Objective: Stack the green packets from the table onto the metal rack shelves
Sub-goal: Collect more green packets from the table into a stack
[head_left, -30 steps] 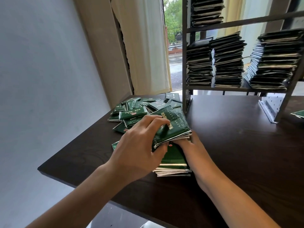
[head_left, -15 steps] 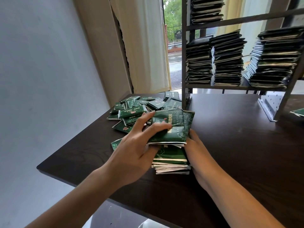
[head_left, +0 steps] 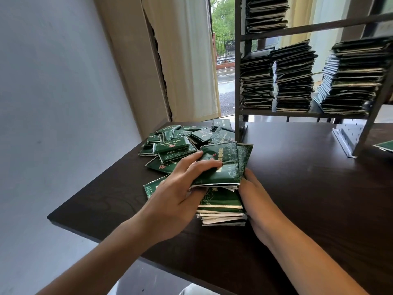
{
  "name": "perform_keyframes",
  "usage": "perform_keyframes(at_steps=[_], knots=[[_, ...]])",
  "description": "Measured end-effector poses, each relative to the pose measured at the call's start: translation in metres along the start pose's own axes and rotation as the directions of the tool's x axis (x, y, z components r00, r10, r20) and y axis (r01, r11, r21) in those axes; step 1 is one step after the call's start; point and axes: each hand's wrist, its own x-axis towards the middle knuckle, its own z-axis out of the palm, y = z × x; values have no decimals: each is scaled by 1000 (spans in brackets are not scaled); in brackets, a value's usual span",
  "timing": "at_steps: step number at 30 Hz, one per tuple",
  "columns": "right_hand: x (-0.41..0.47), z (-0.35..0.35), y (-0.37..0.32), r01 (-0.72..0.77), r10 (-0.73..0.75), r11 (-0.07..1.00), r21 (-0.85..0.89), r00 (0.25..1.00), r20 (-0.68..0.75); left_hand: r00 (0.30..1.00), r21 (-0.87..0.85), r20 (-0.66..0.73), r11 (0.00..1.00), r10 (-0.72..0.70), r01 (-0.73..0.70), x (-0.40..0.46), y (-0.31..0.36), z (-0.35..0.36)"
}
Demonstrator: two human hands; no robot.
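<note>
A squared stack of green packets (head_left: 221, 201) stands on the dark table (head_left: 308, 188) in front of me. My left hand (head_left: 180, 188) grips a bundle of packets (head_left: 225, 167) on top of that stack, thumb under, fingers over. My right hand (head_left: 253, 196) presses flat against the stack's right side. A loose heap of green packets (head_left: 180, 143) lies behind, toward the table's far left corner. The metal rack (head_left: 239, 81) stands at the back right, with three tall packet piles (head_left: 293, 79) on its lower shelf and another pile on the shelf above.
A single green packet (head_left: 385, 145) lies at the far right edge behind the rack's perforated foot (head_left: 348, 139). A white wall closes the left side. A curtain (head_left: 187, 56) and open doorway are behind the table.
The top bundle has been laid flatter and square onto the stack, and my right hand has slid out from under it to the stack's right side.
</note>
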Motion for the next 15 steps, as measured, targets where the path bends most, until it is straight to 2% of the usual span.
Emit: perform_keyframes(at_steps=[3, 15], knots=[[-1, 1, -2, -7, 7, 1000, 11, 1000, 20, 1000, -47, 3, 999, -11, 11, 0, 0, 2], [-3, 1, -2, -8, 8, 1000, -2, 1000, 24, 1000, -24, 18, 999, -21, 21, -2, 2, 1]])
